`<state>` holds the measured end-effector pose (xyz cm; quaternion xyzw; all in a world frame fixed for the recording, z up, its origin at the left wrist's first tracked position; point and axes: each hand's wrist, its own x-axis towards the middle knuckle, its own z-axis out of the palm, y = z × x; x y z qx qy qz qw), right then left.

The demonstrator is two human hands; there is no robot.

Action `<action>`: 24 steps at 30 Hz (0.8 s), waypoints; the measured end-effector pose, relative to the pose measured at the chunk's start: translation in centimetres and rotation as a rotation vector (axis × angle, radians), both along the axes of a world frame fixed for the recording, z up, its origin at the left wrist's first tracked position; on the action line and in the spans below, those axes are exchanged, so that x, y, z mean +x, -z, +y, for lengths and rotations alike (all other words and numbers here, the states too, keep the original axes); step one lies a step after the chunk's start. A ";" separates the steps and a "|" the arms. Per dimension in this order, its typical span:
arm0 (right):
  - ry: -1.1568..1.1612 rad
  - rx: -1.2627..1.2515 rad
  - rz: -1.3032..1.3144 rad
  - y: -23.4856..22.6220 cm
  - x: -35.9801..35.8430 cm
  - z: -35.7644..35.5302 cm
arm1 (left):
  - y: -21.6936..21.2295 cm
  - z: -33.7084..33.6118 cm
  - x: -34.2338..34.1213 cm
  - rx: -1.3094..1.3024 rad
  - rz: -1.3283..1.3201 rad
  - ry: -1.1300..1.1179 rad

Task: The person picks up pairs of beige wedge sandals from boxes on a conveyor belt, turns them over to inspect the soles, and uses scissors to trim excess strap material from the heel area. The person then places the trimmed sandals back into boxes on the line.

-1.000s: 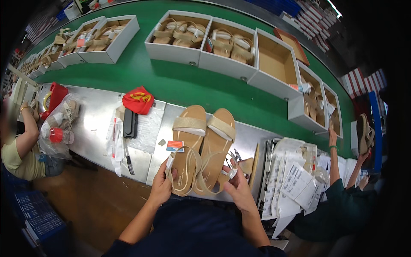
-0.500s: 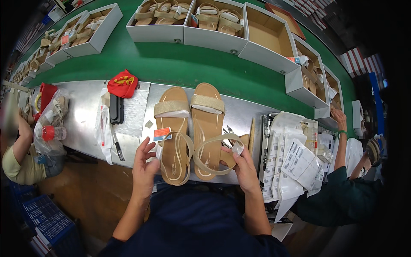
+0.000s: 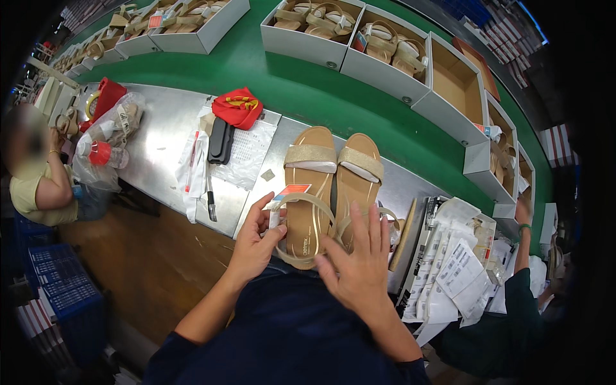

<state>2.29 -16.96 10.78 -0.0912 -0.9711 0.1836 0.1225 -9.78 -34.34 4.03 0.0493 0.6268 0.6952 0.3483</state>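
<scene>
Two tan sandals with glittery gold straps lie side by side on the metal worktop, toes pointing away from me. My left hand (image 3: 256,247) pinches the ankle strap of the left sandal (image 3: 309,181), where a white wrap sits. An orange and blue tag (image 3: 294,191) hangs by its fingertips. Over the heel part of the right sandal (image 3: 354,192) my right hand (image 3: 359,273) is open, fingers spread, holding nothing. It covers most of that sandal's heel and strap. White padding shows beneath both toe bands.
White shoe boxes (image 3: 385,74) with sandals line the green surface (image 3: 308,86) beyond. A red cloth (image 3: 237,108), black case (image 3: 221,141) and marker (image 3: 211,204) lie left; a tray of paper packets (image 3: 443,256) stands right. Co-workers are on both sides.
My right hand has let go of the right sandal's strap and moved over its heel, fingers spread. My left hand has closed on the left sandal's strap. The view has swung left.
</scene>
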 end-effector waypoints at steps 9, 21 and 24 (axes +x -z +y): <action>0.041 -0.090 -0.045 0.2 1.0 0.7 | 0.3 -0.4 -0.3 0.128 -0.101 -0.004; 0.432 -1.800 0.433 6.7 8.3 3.5 | 1.8 -2.6 -0.1 0.354 -0.344 0.011; 0.314 -1.444 0.243 8.2 8.3 2.9 | 3.5 -3.0 1.6 0.359 -0.292 0.037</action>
